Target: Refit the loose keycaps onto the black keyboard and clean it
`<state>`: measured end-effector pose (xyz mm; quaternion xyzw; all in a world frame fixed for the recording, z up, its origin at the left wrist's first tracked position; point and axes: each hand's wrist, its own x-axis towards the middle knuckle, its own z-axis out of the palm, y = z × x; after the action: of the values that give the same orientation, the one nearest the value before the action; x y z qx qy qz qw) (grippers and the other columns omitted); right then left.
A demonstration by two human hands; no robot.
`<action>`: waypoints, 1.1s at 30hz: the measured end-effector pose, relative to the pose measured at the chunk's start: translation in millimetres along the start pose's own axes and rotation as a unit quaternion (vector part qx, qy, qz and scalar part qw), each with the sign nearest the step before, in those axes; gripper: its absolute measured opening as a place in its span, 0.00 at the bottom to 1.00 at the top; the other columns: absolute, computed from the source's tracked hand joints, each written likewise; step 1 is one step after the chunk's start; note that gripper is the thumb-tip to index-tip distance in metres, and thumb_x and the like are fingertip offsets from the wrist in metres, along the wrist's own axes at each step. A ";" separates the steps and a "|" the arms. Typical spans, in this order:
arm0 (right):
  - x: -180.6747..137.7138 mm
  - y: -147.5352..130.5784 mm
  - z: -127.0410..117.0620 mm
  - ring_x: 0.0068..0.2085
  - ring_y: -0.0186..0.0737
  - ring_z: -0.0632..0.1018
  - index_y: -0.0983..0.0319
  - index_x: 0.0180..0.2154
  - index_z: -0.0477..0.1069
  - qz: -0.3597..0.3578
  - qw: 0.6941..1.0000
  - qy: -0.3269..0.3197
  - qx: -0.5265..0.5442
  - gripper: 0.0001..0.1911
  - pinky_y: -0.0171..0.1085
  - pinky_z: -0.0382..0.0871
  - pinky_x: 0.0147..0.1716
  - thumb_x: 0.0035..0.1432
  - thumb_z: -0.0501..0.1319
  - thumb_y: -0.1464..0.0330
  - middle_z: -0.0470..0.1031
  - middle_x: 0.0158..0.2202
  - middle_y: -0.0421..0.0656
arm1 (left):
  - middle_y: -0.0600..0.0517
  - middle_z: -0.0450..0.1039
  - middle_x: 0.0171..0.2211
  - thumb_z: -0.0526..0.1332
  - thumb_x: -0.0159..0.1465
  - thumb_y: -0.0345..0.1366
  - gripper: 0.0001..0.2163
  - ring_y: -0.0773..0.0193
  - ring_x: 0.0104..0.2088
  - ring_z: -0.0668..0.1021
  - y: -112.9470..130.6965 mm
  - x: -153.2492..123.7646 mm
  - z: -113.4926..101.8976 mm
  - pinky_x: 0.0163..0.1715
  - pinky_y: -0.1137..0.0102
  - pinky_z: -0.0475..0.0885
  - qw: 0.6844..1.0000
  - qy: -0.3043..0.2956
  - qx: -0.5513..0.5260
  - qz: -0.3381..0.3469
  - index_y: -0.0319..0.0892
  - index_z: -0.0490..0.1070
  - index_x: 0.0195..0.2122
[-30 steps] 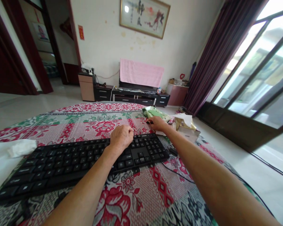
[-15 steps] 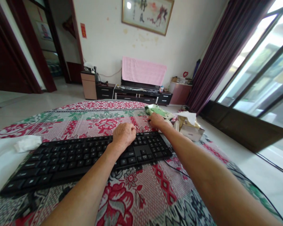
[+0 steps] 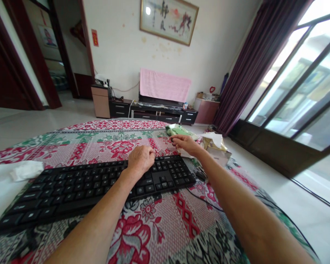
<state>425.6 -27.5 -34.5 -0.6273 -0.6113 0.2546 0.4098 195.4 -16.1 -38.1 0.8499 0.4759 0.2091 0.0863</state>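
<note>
A black keyboard (image 3: 79, 187) lies at a slant on the flowered tablecloth (image 3: 143, 234). My left hand (image 3: 141, 159) is curled closed over the keyboard's back edge, right of its middle; whatever is inside those fingers is hidden. Beyond the keyboard's far right corner, my right hand (image 3: 186, 143) is raised a little above the cloth with thumb and fingers pinched together. Something small and dark shows at its fingertips, too small to name. Just behind that hand is a green and white soft packet (image 3: 178, 129).
Right of my right hand stands a tissue box (image 3: 217, 148) with a white tissue sticking out. A crumpled white tissue (image 3: 27, 170) lies at the left. A black cable (image 3: 206, 201) runs off the keyboard's right side. Farther back, a pink cloth (image 3: 165, 85) hangs over a black cabinet.
My right hand has risen slightly off the cloth, its fingers now pinched at the tips. My left hand stays closed at the keyboard's back edge. The view has shifted a little.
</note>
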 end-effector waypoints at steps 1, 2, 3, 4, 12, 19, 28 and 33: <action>-5.3 -1.2 -1.4 0.29 0.31 0.71 0.64 0.42 0.72 0.017 0.998 -0.005 0.064 0.15 0.32 0.68 0.30 0.55 0.56 0.65 0.73 0.32 0.43 | 0.52 0.77 0.33 0.53 0.58 0.37 0.12 0.61 0.37 0.76 0.1 -0.1 -0.3 0.37 0.69 0.69 1.000 -0.002 -0.001 -0.001 0.49 0.77 0.33; -10.5 -2.4 -2.5 0.30 0.30 0.72 0.64 0.42 0.72 0.032 0.992 -0.010 0.120 0.14 0.31 0.68 0.30 0.55 0.56 0.65 0.73 0.34 0.44 | 0.52 0.77 0.33 0.53 0.58 0.37 0.12 0.61 0.37 0.76 0.3 -0.4 -0.6 0.37 0.70 0.69 1.000 -0.004 -0.003 -0.001 0.49 0.77 0.33; -15.6 -3.6 -3.4 0.31 0.30 0.72 0.64 0.41 0.72 0.044 0.985 -0.016 0.164 0.13 0.31 0.69 0.31 0.55 0.57 0.66 0.73 0.35 0.44 | 0.52 0.77 0.33 0.53 0.58 0.37 0.12 0.61 0.37 0.76 0.4 -0.6 -0.9 0.37 0.69 0.69 1.000 -0.005 -0.005 0.000 0.49 0.77 0.33; -20.3 -4.6 -4.0 0.31 0.30 0.72 0.64 0.40 0.72 0.052 0.979 -0.025 0.195 0.12 0.31 0.69 0.31 0.55 0.57 0.66 0.73 0.36 0.44 | 0.52 0.77 0.33 0.53 0.58 0.37 0.12 0.61 0.37 0.76 0.4 -0.8 -1.2 0.37 0.69 0.68 1.000 -0.005 -0.006 0.002 0.49 0.77 0.33; -41.7 -5.0 -2.1 0.34 0.32 0.74 0.63 0.45 0.70 0.084 0.971 -0.043 0.220 0.15 0.35 0.71 0.37 0.55 0.56 0.66 0.74 0.35 0.45 | 0.53 0.77 0.32 0.52 0.58 0.37 0.12 0.61 0.35 0.76 1.7 -1.4 -2.4 0.35 0.69 0.68 1.000 -0.004 0.004 0.003 0.50 0.76 0.32; -44.2 -4.7 -0.4 0.30 0.34 0.75 0.63 0.41 0.73 0.095 0.986 -0.026 0.136 0.14 0.37 0.72 0.36 0.52 0.56 0.69 0.75 0.32 0.45 | 0.53 0.77 0.32 0.52 0.57 0.37 0.12 0.62 0.35 0.76 2.2 -1.6 -2.7 0.35 0.70 0.68 1.000 -0.009 0.009 0.002 0.49 0.76 0.31; -56.5 -24.9 -6.1 0.27 0.33 0.74 0.63 0.36 0.75 0.106 0.992 -0.059 0.025 0.12 0.38 0.73 0.33 0.49 0.56 0.73 0.74 0.26 0.43 | 0.52 0.77 0.32 0.53 0.57 0.37 0.12 0.60 0.36 0.76 2.8 -2.3 -1.8 0.36 0.69 0.68 1.000 -0.002 0.013 0.006 0.49 0.76 0.32; -56.8 -22.9 -10.7 0.28 0.34 0.73 0.61 0.35 0.75 0.093 0.987 -0.130 -0.029 0.10 0.35 0.70 0.27 0.48 0.60 0.70 0.74 0.28 0.42 | 0.52 0.77 0.32 0.52 0.58 0.37 0.12 0.60 0.36 0.76 2.1 -2.0 -0.7 0.36 0.69 0.69 1.000 0.004 0.010 0.009 0.49 0.76 0.32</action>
<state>414.6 -87.0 -20.1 -0.6550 -0.6052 0.3529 0.2830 195.7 -18.9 -37.3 0.8540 0.4709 0.2086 0.0743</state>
